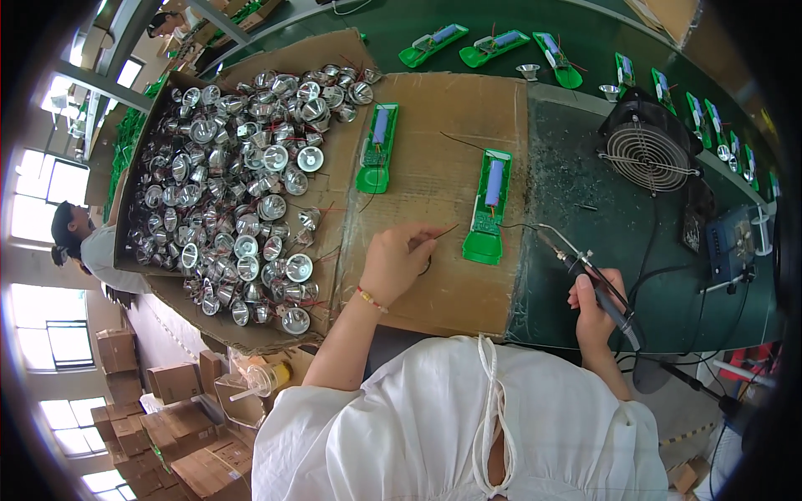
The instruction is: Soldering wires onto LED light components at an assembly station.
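Left hand (399,260): thumb and forefinger pinched together on a thin dark strand (447,231), the other fingers curled in. Right hand (596,311): fingers wrapped around the dark-handled soldering iron (615,307), its metal tip pointing up and left, near but beyond the cardboard's right edge. One elongated green plastic housing with a blue cylindrical cell (494,179), lying lengthwise between the two hands, close to the right edge of the flat brown cardboard sheet (443,108); a dark wire extends from its lower part toward the iron. One similar green housing (365,179), farther left, near the box; a broad band of cardboard separates the two, and more runs down to the near edge. One open brown cardboard box (288,57), bounding the left side, heaped with silver cup-shaped reflectors (276,157). One dark green bench (543,292), its surface forming a strip, flecked with scraps, between sheet and round wire-grilled black fan (648,157). One blue box-shaped unit (728,242), beyond the right hand.
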`<action>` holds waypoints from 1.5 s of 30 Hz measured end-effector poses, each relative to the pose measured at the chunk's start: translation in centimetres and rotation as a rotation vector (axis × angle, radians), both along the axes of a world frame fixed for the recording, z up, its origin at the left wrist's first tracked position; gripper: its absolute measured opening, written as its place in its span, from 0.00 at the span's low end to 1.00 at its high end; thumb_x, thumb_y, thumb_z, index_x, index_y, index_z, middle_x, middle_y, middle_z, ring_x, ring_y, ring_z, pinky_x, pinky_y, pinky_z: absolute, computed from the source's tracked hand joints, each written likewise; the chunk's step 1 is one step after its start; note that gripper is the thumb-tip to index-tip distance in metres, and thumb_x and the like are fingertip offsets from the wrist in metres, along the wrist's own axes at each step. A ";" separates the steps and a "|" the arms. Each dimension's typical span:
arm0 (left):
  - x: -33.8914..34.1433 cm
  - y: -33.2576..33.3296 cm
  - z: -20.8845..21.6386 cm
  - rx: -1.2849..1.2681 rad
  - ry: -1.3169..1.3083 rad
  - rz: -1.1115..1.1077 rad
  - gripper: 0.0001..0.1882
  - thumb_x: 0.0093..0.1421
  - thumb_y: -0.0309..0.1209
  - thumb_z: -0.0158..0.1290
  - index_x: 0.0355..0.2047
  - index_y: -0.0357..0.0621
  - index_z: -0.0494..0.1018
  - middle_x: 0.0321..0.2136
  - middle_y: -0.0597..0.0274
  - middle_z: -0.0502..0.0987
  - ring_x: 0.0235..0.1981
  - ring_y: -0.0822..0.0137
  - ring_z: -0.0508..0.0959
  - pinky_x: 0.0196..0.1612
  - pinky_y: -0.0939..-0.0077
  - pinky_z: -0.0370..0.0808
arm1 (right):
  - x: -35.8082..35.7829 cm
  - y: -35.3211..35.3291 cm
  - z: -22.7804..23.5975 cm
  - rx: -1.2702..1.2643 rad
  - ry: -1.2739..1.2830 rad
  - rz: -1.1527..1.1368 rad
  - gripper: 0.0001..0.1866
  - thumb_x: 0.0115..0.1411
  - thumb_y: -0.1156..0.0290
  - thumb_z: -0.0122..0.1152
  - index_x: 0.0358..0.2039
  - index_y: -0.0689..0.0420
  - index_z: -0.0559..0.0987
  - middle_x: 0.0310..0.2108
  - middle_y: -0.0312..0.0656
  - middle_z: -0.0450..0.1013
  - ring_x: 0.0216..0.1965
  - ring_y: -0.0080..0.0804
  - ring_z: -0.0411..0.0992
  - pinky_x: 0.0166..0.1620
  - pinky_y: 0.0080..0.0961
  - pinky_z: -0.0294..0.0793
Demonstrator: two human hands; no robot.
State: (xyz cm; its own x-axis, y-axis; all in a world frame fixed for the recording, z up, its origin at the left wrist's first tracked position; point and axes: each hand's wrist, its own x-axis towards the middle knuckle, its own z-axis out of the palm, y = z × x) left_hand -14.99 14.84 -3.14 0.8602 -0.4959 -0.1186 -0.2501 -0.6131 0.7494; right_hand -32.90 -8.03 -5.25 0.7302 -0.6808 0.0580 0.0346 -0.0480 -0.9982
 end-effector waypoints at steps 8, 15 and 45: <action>-1.3 -2.4 0.0 -0.240 0.293 0.114 0.11 0.54 0.33 0.56 0.27 0.35 0.76 0.19 0.62 0.77 0.19 0.79 0.72 0.22 0.81 0.68 | 0.4 0.8 0.3 -0.219 -0.022 0.320 0.10 0.52 0.75 0.58 0.30 0.63 0.67 0.20 0.41 0.67 0.18 0.22 0.67 0.22 0.17 0.68; -2.0 -3.7 -0.8 -0.182 -0.030 0.070 0.12 0.55 0.35 0.55 0.24 0.36 0.74 0.19 0.55 0.71 0.20 0.65 0.72 0.25 0.75 0.67 | 2.0 1.8 0.0 -0.151 -0.021 0.201 0.09 0.52 0.76 0.59 0.30 0.63 0.68 0.20 0.40 0.68 0.18 0.20 0.68 0.21 0.16 0.68; -1.9 -4.7 -0.7 -0.207 -0.045 0.138 0.08 0.53 0.29 0.55 0.22 0.36 0.74 0.20 0.56 0.72 0.19 0.66 0.73 0.23 0.76 0.69 | 3.1 2.6 0.5 0.140 -0.017 0.120 0.09 0.53 0.74 0.60 0.29 0.63 0.69 0.19 0.39 0.70 0.18 0.19 0.68 0.21 0.15 0.69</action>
State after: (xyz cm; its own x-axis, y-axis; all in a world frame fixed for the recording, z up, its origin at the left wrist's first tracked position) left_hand -16.87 10.10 -3.82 0.9234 -0.3835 0.0134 -0.2112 -0.4786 0.8523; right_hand -29.79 -5.43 -4.74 0.8066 -0.5908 -0.0179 0.0490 0.0970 -0.9941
